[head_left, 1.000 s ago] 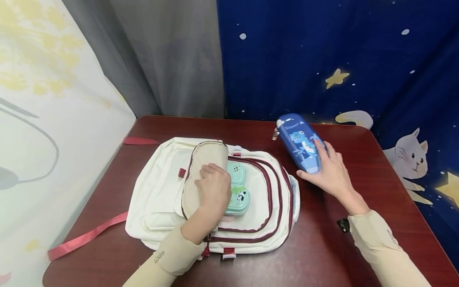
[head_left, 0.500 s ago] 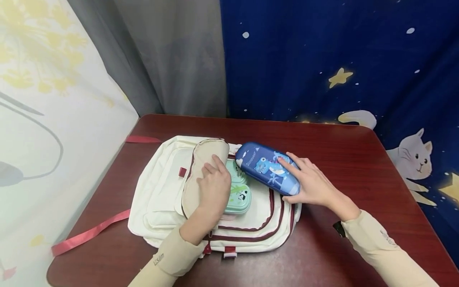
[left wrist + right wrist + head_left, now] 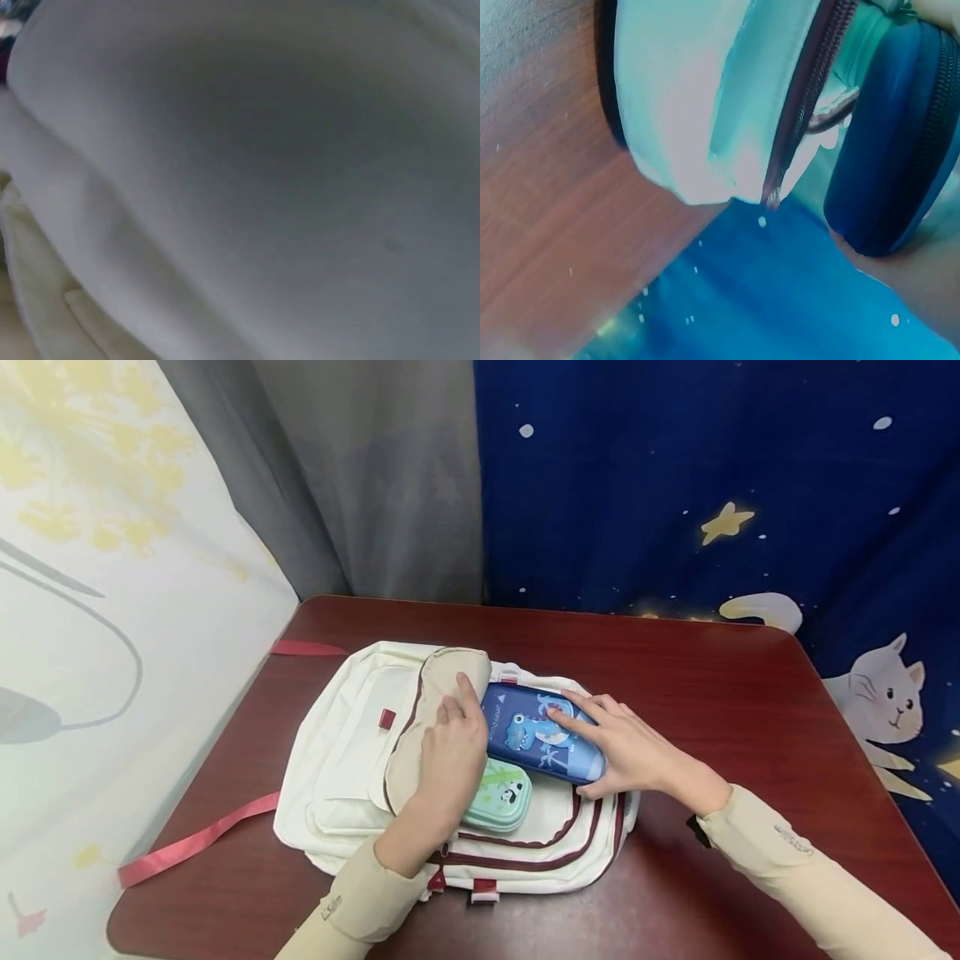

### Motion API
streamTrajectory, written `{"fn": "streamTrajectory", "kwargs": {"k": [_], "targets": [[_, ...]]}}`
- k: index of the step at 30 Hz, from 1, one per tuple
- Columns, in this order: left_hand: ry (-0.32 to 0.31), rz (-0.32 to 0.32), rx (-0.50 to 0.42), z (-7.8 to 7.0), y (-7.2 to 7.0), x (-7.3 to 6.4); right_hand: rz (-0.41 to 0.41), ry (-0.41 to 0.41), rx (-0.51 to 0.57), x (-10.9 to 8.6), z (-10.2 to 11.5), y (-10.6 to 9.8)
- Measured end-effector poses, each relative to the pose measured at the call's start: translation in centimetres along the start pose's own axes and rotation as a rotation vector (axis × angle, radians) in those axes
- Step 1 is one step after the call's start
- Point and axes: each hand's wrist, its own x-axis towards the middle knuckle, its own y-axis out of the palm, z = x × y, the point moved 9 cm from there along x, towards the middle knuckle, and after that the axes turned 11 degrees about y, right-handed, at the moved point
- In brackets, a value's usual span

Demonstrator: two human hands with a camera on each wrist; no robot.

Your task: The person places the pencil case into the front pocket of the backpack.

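Note:
A white backpack (image 3: 341,777) with dark red zips lies flat, its front pocket panel (image 3: 405,747) folded back to show a beige inner side. My left hand (image 3: 453,752) presses on that panel, index finger extended and thumb hidden. My right hand (image 3: 637,743) grips the right end of a blue dinosaur pencil case (image 3: 540,735), whose left end reaches the pocket opening beside the folded panel. Under and in front of it sits a mint-green panda box (image 3: 501,797), partly covered. In the right wrist view, the zipped side of the pencil case (image 3: 900,142) shows beside the backpack.
The backpack lies on a dark red wooden table (image 3: 720,693). Two pink-red straps (image 3: 202,839) extend from its left side. Behind the table hang a grey curtain (image 3: 405,485) and a blue starry curtain (image 3: 637,477). A pale printed wall (image 3: 150,652) stands at left.
My right hand has carried the pencil case left from over the table to the open pocket, turning it more sideways and covering part of the mint-green box. My left hand stays on the panel.

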Motion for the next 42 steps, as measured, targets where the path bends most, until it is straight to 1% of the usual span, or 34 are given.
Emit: {"fn": "streamTrajectory", "kwargs": {"k": [4, 7, 9, 12, 16, 19, 22, 24, 27, 29, 31, 33, 35, 38, 42], "targets": [[0.013, 0.001, -0.036, -0.3, -0.1, -0.3, 0.001, -0.048, 0.037, 0.8, 0.8, 1.0], [0.022, -0.002, -0.046, -0.6, -0.3, -0.5, -0.008, -0.068, 0.052, 1.6, 1.1, 1.5], [0.034, -0.007, -0.033, -0.9, -0.4, -0.6, -0.011, -0.072, 0.065, 2.2, 1.2, 1.8], [0.043, -0.013, 0.010, -1.0, -0.4, -0.7, 0.003, -0.072, 0.083, 3.1, 1.4, 2.3], [0.024, 0.022, 0.068, -0.7, -0.2, -1.1, 0.019, -0.082, 0.089, 3.9, 1.6, 2.7], [0.007, 0.070, 0.072, -0.2, 0.1, -1.4, 0.004, -0.086, 0.067, 4.0, 1.6, 2.9], [-0.001, 0.108, 0.011, 0.3, 0.4, -1.9, -0.015, -0.079, 0.066, 3.4, 1.3, 2.9], [-0.013, 0.134, -0.065, 0.8, 0.6, -2.4, -0.027, -0.063, 0.076, 2.9, 0.8, 3.0], [-0.020, 0.172, -0.189, 1.5, 0.9, -3.5, -0.038, -0.024, 0.106, 1.9, 0.0, 3.0], [-0.014, 0.205, -0.253, 1.8, 1.1, -4.5, -0.041, 0.010, 0.122, 1.3, -0.6, 3.2], [0.007, 0.227, -0.285, 2.0, 1.2, -5.6, -0.039, 0.041, 0.142, 0.8, -1.1, 3.3], [0.030, 0.237, -0.286, 1.9, 1.2, -6.4, -0.036, 0.068, 0.161, 0.5, -1.4, 3.5], [0.051, 0.229, -0.271, 1.8, 1.2, -7.0, -0.037, 0.089, 0.179, 0.2, -1.7, 3.7], [0.076, 0.184, -0.240, 1.4, 0.9, -7.5, -0.061, 0.138, 0.225, 0.1, -2.1, 3.6], [0.079, 0.052, -0.192, 0.9, 0.2, -8.0, -0.099, 0.251, 0.307, -0.1, -3.2, 3.6]]}}
